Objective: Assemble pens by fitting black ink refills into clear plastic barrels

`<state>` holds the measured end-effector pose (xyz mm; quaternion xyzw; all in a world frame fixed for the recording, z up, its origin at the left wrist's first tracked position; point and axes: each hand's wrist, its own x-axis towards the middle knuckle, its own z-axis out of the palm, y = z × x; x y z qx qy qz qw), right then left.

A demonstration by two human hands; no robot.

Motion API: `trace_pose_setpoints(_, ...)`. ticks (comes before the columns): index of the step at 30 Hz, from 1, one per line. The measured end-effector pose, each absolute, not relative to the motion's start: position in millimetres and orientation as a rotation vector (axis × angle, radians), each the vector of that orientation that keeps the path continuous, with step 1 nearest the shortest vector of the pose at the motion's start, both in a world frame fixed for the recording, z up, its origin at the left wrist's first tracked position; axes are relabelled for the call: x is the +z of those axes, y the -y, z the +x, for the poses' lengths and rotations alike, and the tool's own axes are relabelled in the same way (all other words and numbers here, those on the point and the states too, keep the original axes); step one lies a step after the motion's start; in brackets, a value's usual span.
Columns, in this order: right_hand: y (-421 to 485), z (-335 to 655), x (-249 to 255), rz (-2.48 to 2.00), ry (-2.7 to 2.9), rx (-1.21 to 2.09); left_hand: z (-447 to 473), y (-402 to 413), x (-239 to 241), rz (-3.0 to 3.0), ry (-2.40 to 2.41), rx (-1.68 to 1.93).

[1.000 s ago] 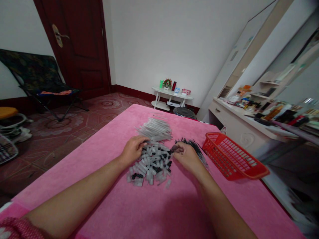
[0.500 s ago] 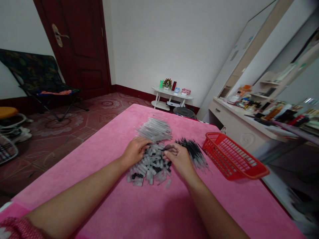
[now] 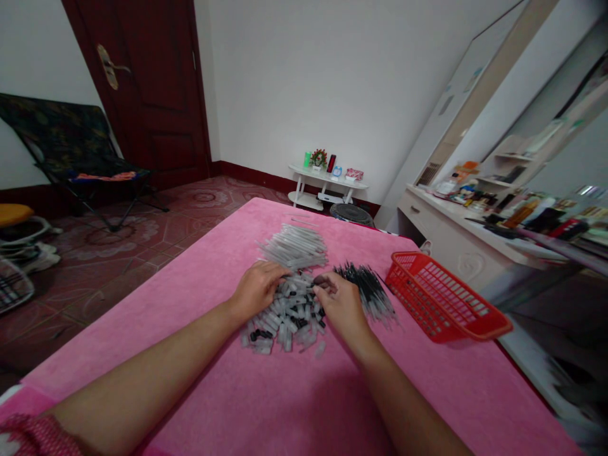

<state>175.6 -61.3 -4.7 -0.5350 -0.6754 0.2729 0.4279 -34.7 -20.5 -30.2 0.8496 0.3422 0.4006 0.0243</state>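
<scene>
Right fingers (image 3: 329,280) perhaps pinch something hidden.

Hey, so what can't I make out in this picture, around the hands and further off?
All in the head view:
- What the left hand holds, if anything: its own fingers cover it.
- What the right hand holds, if anything: too small and blurred.
- The lower pieces in the small-piece pile: upper ones cover them.
- Labels on the dresser bottles: too blurred.
</scene>
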Motion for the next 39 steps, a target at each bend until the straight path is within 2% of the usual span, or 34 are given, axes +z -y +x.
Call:
trace_pose_setpoints(7,62.0,175.6,-6.3,-1.343,1.670,0.671,-34.7,21.8,-29.7,2.622,-1.063,1.249)
trace_pose_setpoints(16,64.7,172.1,1.2,-1.329,1.525,0.828,-35.0,24.4,-26.1,2.701,-1.034,1.253)
trace_pose_setpoints(25,67.0,173.1,-1.5,-1.366,1.669,0.567,-32.7,21.9,-30.7,2.591,-0.975,1.320)
trace_pose_setpoints(33,68.6,170.9,-1.0,-1.364,1.600,0.702,-31.6,25.0,-25.3,2.696,-0.909,1.384)
trace_pose_setpoints(39,66.6,177.0,-0.3,-1.453,1.706,0.597,-29.5,28.0,-22.5,2.685,-0.884,1.397)
